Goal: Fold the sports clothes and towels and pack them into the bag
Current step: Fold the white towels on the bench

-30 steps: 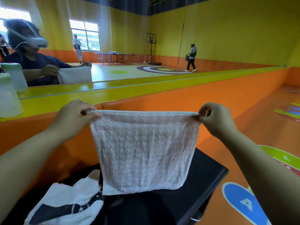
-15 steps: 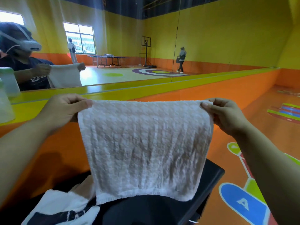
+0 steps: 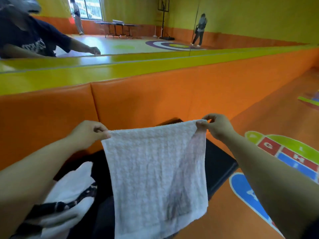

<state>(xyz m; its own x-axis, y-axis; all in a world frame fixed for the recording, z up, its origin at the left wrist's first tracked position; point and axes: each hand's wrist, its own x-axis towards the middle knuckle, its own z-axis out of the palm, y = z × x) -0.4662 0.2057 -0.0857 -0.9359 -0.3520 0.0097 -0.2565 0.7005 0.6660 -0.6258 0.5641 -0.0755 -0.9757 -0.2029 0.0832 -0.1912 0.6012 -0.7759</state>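
White-and-black garment lies unfolded, lower left, on black tabletop. Left hand and right hand, well apart, pinch towel top corners; towel hangs open, unfolded. No bag visible; packing likely all ahead.

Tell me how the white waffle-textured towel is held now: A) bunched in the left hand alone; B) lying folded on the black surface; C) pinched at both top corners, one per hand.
C: the left hand and right hand each pinch a top corner of the white waffle-textured towel, which hangs spread between them.
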